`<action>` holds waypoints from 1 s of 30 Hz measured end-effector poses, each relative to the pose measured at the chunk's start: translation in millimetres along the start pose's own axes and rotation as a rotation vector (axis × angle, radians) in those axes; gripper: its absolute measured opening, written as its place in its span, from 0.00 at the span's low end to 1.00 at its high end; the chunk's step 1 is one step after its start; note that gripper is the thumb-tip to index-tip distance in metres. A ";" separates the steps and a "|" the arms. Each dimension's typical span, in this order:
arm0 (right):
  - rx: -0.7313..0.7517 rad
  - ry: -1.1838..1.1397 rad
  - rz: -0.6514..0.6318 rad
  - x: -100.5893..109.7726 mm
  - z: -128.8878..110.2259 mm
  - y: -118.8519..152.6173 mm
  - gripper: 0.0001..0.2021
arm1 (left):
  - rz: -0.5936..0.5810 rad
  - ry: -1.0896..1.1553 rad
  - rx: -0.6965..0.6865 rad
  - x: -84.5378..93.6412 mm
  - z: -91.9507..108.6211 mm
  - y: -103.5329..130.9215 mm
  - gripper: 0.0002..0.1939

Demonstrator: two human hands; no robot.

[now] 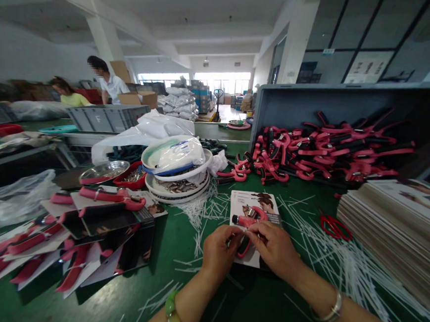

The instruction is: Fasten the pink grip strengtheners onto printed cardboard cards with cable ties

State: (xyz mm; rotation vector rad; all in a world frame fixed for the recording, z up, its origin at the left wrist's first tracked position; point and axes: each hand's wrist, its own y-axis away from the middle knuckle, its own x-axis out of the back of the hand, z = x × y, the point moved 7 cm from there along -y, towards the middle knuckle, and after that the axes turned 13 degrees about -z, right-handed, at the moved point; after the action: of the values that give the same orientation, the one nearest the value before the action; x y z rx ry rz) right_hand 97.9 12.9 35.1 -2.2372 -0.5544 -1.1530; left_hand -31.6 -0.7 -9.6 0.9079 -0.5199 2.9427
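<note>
A pink and black tool (244, 221) lies on a printed card (237, 202) near the middle of the green worktop (166, 256), its curved pink end pointing away from the person. The left hand (221, 248) and the right hand (277, 248) meet over it, thumbs and forefingers drawn together at the tool's near half; what they pinch is too small to tell. A green bracelet (174, 312) circles the left wrist, a silver bangle (333, 309) the right. White ties (353, 271) lie strewn on both sides of the card. To the right are red-handled scissors (334, 228) and a tall stack of cards (384, 236). To the left, more tools on cards (96, 226) lie in an overlapping heap, near a clear plastic bag (10, 202). Beyond stand stacked white basins (173, 195), a red tray (128, 184) and a metal dish (104, 169). Behind the card, a gray bin (290, 105) on its side spills loose pink tools (323, 149). Two people (112, 89) are farther back, beside a gray crate (108, 119)
</note>
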 end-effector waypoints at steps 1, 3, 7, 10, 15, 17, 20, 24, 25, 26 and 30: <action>0.001 0.004 -0.006 -0.6 0.1 -0.2 0.07 | 0.002 0.001 0.000 -0.1 -0.1 -0.1 0.06; 0.004 0.015 -0.023 -1.6 -0.1 -1.3 0.07 | 0.005 0.021 0.000 -0.4 -0.6 -0.2 0.06; 0.018 -0.001 -0.077 -2.4 -2.1 -5.4 0.07 | -0.008 0.165 0.021 -0.9 -4.0 -0.2 0.07; 0.026 0.007 -0.127 -3.8 -4.9 -7.9 0.08 | -0.030 0.264 0.056 -0.8 -6.2 0.3 0.09; 0.007 -0.092 -0.174 -2.5 -0.1 -7.2 0.07 | -0.106 0.319 0.069 -5.3 -5.9 -0.1 0.09; -0.019 -0.211 -0.212 -2.6 6.3 -6.5 0.07 | -0.100 0.301 0.058 -5.6 -5.7 -0.6 0.08; 0.002 -0.287 -0.226 -1.3 9.7 -6.7 0.07 | -0.085 0.248 0.034 -5.4 -3.4 -0.9 0.07; 0.073 -0.192 -0.126 2.0 3.5 -6.0 0.08 | -0.102 0.198 0.055 -7.4 -0.1 -0.8 0.06; 0.082 -0.170 -0.091 2.5 1.7 -4.9 0.08 | -0.100 0.189 0.060 -7.5 1.3 -0.8 0.06; 0.094 -0.152 -0.058 2.9 -0.3 -3.4 0.07 | -0.094 0.174 0.062 -7.3 3.2 -0.9 0.05; 0.096 -0.149 0.135 10.2 -2.3 7.3 0.08 | -0.079 0.056 0.061 -5.7 13.0 -2.0 0.05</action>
State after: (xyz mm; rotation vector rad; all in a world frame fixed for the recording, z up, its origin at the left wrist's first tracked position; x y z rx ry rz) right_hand 106.4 6.9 42.5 -2.2522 -0.4977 -0.8795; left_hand -19.5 -2.5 -2.0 0.8285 -0.3841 2.9178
